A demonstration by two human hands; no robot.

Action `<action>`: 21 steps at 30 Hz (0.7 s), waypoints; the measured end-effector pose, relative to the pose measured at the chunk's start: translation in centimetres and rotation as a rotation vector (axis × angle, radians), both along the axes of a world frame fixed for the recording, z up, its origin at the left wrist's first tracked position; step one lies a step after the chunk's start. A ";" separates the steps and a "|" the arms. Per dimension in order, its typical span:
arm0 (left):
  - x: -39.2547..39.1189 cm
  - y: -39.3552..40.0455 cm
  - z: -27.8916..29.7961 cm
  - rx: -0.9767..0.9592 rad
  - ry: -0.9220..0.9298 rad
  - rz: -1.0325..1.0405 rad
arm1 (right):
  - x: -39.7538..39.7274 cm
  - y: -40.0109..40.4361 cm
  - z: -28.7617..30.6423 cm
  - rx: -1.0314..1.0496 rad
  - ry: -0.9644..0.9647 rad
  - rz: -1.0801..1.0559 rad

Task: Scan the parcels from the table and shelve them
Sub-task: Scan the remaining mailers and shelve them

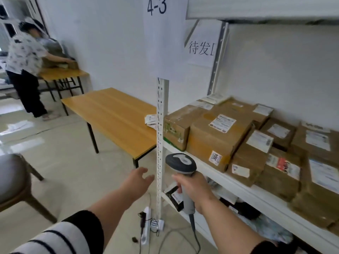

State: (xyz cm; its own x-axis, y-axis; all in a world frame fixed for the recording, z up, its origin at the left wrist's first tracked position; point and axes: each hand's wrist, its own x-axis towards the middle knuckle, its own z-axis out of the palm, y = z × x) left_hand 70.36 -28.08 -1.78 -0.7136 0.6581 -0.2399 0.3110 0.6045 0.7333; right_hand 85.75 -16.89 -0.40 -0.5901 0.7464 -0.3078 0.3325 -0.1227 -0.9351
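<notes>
Parcels (220, 132) with white labels fill the shelf (220, 173) at right, under signs "4-3" and "待发". Right hand (192, 187) grips a scanner (180, 163); left hand (141, 176) spread wide, holding nothing.

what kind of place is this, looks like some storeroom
Most likely a parcel sorting or dispatch room. A metal shelf holds labelled cardboard parcels, a paper sign reads 4-3 like a bay number, and the right hand grips a barcode scanner.

White painted walls (102, 43) rose over a glossy pale tiled floor (69, 162) that mirrored daylight; a grey-cushioned wooden chair (12, 182) stood near left, and a white power strip (145, 226) lay beside the upright
</notes>
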 end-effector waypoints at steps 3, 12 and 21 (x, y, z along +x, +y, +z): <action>-5.4 0.7 0.2 0.017 -0.046 0.059 | -6.5 1.8 -0.4 -0.037 -0.029 0.054; -22.7 0.8 -1.4 -0.033 -0.122 0.164 | -24.4 5.8 -0.8 -0.055 -0.107 0.062; -42.8 4.6 -2.4 -0.070 -0.143 -0.005 | -42.0 8.1 -3.9 -0.130 -0.128 -0.138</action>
State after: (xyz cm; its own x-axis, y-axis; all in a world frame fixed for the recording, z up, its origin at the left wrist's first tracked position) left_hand 27.52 -23.53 -4.18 -0.6652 0.6402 -0.3843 0.2096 0.6541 0.7268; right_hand 43.79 -8.83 -4.30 -0.4348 0.7667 -0.4724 0.4195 -0.2917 -0.8596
